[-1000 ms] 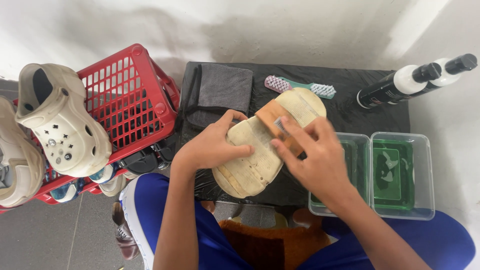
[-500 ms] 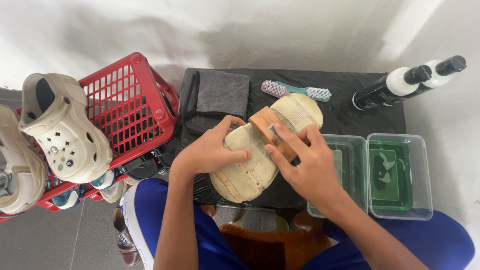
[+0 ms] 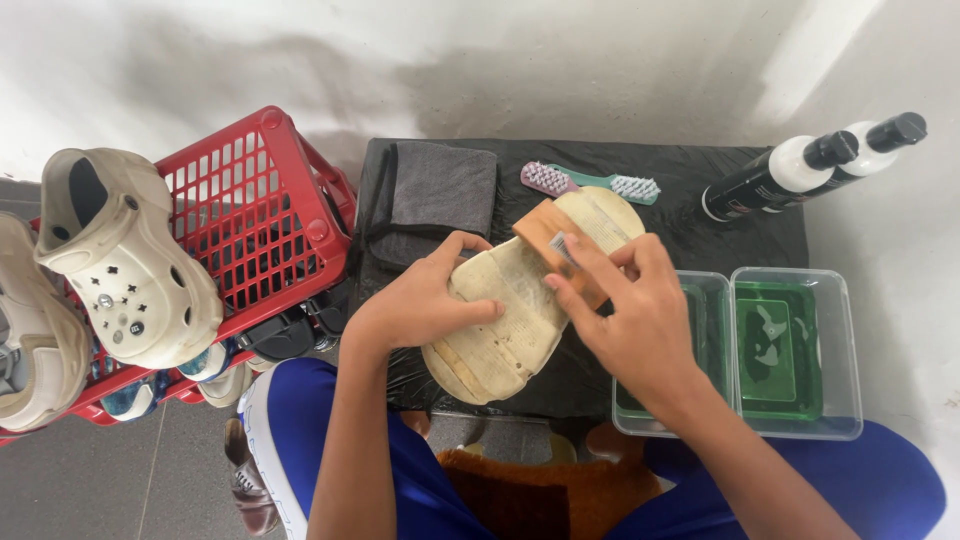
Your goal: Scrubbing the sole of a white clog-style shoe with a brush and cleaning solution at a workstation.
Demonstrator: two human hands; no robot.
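A cream clog lies sole-up on the black-covered table. My left hand presses on its near half and holds it steady. My right hand grips a wooden brush set on the sole near the toe end. The brush's bristles are hidden against the sole.
A grey folded cloth and a small pink and teal brush lie at the back. Two spray bottles lie at the back right. Two clear tubs of green liquid stand at right. A red basket with cream clogs stands left.
My right hand and the wooden brush have slid along the sole toward its toe end. The left hand stays on the clog.
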